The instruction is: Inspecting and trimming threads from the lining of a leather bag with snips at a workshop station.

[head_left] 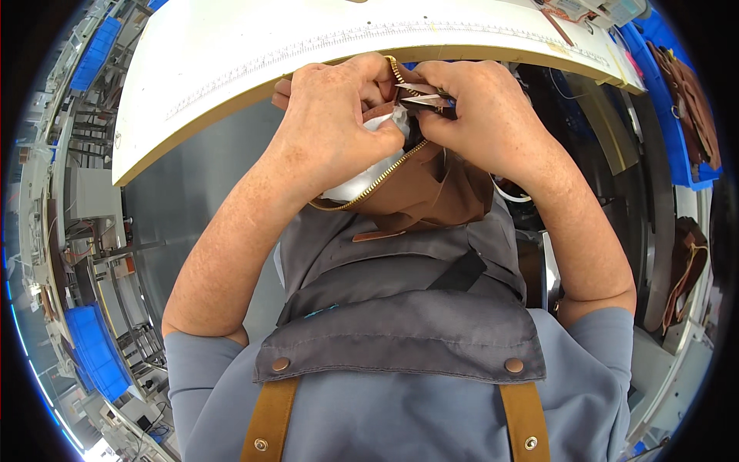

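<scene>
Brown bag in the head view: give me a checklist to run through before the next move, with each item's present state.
1. Left hand has hold of the brown bag: ok, it grips the cloth near the mouth.
2. Right hand holds the small scissors: ok.
3. Zipper open: ok, white material shows inside its curve.
4. Small scissors well clear of the left hand: not ok, they look close and point toward it.
5. Small scissors touching the cloth: cannot tell, they overlap in this one view.

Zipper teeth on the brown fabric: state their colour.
The zipper teeth are gold-coloured, showing best in the head view, along the brown fabric.
</scene>
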### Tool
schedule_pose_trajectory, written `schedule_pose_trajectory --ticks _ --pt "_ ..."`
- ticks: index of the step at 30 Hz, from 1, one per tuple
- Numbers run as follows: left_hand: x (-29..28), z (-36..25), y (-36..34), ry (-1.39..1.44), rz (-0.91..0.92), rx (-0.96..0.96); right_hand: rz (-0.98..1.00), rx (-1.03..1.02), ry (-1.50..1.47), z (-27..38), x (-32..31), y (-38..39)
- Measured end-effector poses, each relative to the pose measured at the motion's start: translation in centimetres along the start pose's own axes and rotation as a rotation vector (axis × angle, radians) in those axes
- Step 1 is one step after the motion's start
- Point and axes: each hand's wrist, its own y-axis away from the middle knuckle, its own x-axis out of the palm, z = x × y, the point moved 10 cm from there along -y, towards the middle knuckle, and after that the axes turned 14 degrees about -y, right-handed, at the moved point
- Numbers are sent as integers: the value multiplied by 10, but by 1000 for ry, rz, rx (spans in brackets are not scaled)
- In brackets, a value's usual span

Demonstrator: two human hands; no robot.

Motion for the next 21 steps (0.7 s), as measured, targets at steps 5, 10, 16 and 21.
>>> schedule_pose_trajectory --ticks 5,10,16,21 --pt "4 -3 -3 -156 66 -12 27 1 -44 -7 4 -1" --pt "-2 -14 0 -303 -31 69 17 -117 95 6 2 2" --pt "1 -15 2 -372 38 48 55 -188 164 12 1 5" --pt "4 -15 4 -373 100 89 164 -195 161 10 8 6"
